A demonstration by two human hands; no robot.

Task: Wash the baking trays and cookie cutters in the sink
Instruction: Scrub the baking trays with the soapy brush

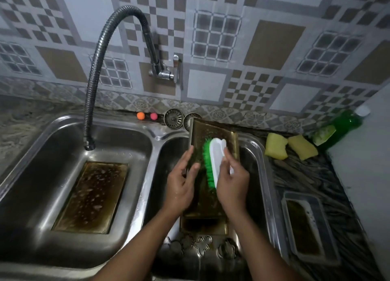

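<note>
Lower left of the frame: a rectangular baking tray (90, 196) lies flat on the floor of the left basin, its brownish metal speckled with suds and droplets. The ribbed, flexible faucet hose (95, 70) arches over it, nozzle hanging just above the basin. The steel sink (155, 154) is shiny, wet and round-cornered.

Centre of the frame, over the right basin: your left hand (181, 186) grips the left edge of a second tray (211, 131), fingers behind the edge and thumb on its face. This one is tilted, its far end up by the sink's back rim, the gold-toned surface dark and stained. Your right hand (232, 186) is wrapped round a white plastic scrub brush (213, 160), its green bristles pressed to the tray's face.

Below your wrists, a third tray (202, 226) sits low in the basin, and thin metal cookie cutters (202, 242) lie at the bottom near the frame's lower edge. Their shapes are hard to make out.

Right of the sink, on the dark veined tabletop (306, 175): two soft yellow sponges (276, 145), a green bottle (341, 126) whose label is too blurred to read, and a clear plastic container (310, 226) with something brown inside.
</note>
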